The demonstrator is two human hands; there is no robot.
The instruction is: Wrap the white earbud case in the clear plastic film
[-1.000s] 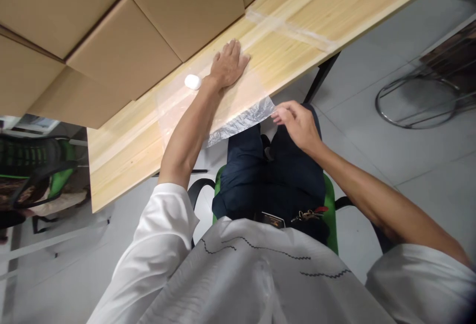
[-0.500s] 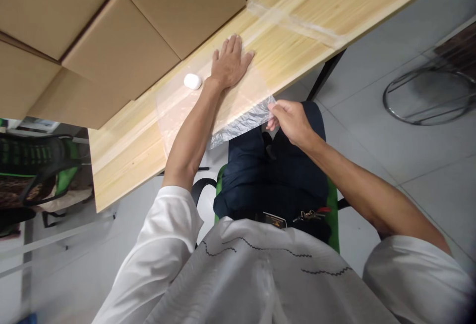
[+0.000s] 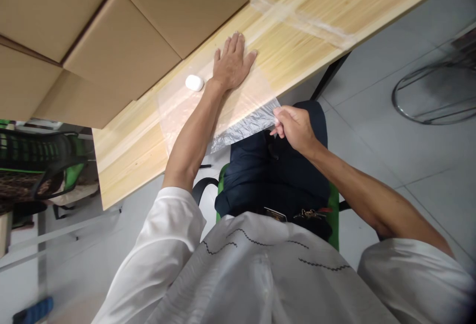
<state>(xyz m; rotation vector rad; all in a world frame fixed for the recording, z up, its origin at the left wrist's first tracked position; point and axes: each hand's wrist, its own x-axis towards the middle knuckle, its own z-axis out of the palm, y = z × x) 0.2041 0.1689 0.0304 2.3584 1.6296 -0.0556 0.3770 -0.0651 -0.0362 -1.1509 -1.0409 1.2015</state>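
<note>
Sitting on a green chair (image 3: pixel 334 230), the person in front of me wears a white shirt (image 3: pixel 253 279) with thin dark zigzag lines and dark blue trousers (image 3: pixel 275 185), a bunch of keys (image 3: pixel 309 213) lying at the waist. Just beyond the lap, the right hand (image 3: pixel 295 127) has thumb and fingers pinched on a corner of a clear plastic sheet (image 3: pixel 247 127), at the part that hangs wrinkled over the front edge of the wooden table (image 3: pixel 128 165). The rest of the sheet lies fairly flat on the tabletop, and the left forearm crosses it. Farther in, the left hand (image 3: pixel 230 64) rests palm down with fingers extended, grasping nothing, pressing on or beside the sheet's far part; I can't tell just where the sheet ends under it. Near that wrist, on the side away from the right hand, sits a small white rounded case (image 3: pixel 194 83). Past it, large brown cardboard boxes (image 3: pixel 122 51) stand packed together along the far side. Off to the right, clear strips (image 3: pixel 305 23) cross the tabletop, and beyond the table a round metal frame (image 3: pixel 427 93) stands on the pale tiled floor (image 3: pixel 375 135). Over to the left, I see another green-and-black chair (image 3: pixel 29 150).
</note>
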